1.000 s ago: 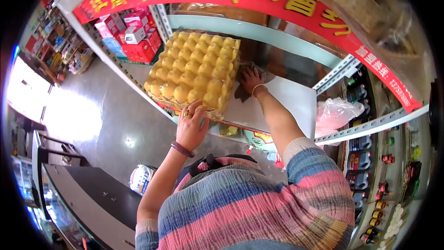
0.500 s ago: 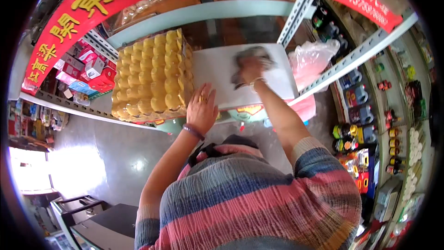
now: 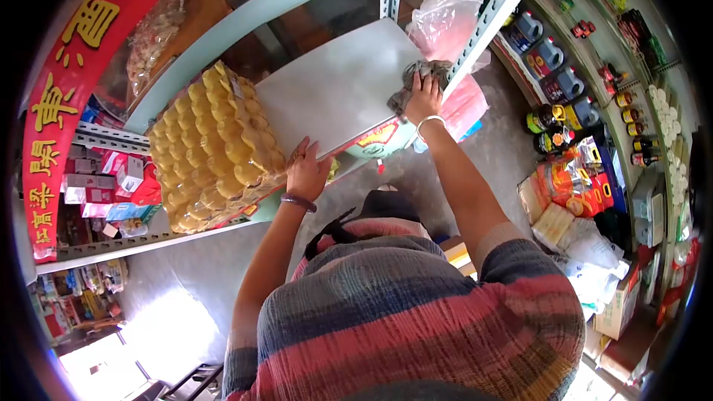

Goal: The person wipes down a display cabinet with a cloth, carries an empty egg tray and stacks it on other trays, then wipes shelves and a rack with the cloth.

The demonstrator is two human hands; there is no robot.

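My right hand [image 3: 424, 99] presses a crumpled grey cloth [image 3: 405, 98] onto the right end of a white flat surface [image 3: 334, 78], close to the metal upright. The fingers lie over the cloth and grip it. My left hand [image 3: 307, 176] rests at the front edge of that surface with its fingers apart, holding nothing. Just left of it stands a stack of yellow egg trays [image 3: 212, 145] in clear plastic wrap. Whether the left fingertips touch the trays, I cannot tell.
A perforated metal post [image 3: 494, 22] slants past my right hand, with a pink plastic bag [image 3: 449, 26] behind it. Shelves on the right hold dark jugs [image 3: 546, 56] and bottles. A red banner [image 3: 56, 104] curves along the left, above pink boxes [image 3: 111, 182].
My right hand has slid the cloth to the right-hand end and front corner of the white surface. The view has turned, and my left hand stays by the egg trays.
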